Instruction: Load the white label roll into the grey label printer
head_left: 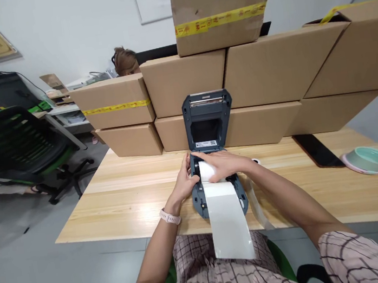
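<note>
A dark grey label printer [201, 205] sits on the wooden table with its lid [208, 115] raised. Inside lies a roll of white labels [206, 171], from which a long strip [228, 220] hangs over the table's front edge. My left hand [184, 179] grips the printer's left side, its thumb on the inner edge beside the roll. From the right, my right hand [225, 163] reaches over the roll, fingers and thumb closed around it and partly covering it. To the right of the printer, a narrow translucent strip [258, 204] lies partly behind my right forearm.
Stacked cardboard boxes [259, 70] form a wall behind the printer. A black phone [318, 150] and a mint-green bowl [370, 158] are at the right of the table [139, 190]. Left of it stands an office chair [16, 142]. Another person's head [124, 60] shows behind the boxes.
</note>
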### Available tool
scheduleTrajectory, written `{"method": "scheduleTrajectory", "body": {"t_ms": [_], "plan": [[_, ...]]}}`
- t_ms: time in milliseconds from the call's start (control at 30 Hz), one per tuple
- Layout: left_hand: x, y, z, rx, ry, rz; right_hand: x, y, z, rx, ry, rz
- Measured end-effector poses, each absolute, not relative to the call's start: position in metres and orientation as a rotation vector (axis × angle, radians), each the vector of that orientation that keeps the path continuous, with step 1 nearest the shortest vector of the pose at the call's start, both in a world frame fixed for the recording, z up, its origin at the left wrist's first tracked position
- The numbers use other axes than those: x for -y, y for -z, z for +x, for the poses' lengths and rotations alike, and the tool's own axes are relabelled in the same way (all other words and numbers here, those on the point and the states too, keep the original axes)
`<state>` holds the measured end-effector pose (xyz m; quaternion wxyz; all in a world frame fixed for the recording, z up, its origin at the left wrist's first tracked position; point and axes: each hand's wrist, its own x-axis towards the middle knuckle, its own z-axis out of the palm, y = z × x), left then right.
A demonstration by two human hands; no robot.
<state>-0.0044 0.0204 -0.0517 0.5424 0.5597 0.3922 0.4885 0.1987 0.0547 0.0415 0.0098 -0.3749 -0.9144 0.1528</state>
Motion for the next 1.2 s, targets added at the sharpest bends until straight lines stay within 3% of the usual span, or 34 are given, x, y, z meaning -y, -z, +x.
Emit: {"method": "scheduleTrajectory", "body": {"t_ms": [233, 400, 633, 933, 1200], "plan": [[-0.018, 0.051, -0.005, -0.898, -1.162, 1.329, -0.040, -0.085, 0.262, 2.501, -0.737, -0.715], [-0.018, 0.050, -0.004, -0.864, -1.169, 1.355, -0.035, -0.101, 0.315, 2.198, -0.669, -1.012], [-0.017, 0.046, -0.002, -0.906, -1.166, 1.342, -0.072, -0.054, 0.324, 2.054, -0.713, -1.421], [-0.017, 0.042, -0.001, -0.933, -1.151, 1.371, -0.105, 0.003, 0.311, 2.011, -0.863, -1.361], [-0.013, 0.038, -0.002, -0.919, -1.134, 1.414, -0.086, 0.009, 0.348, 1.832, -1.113, -1.248]]}}
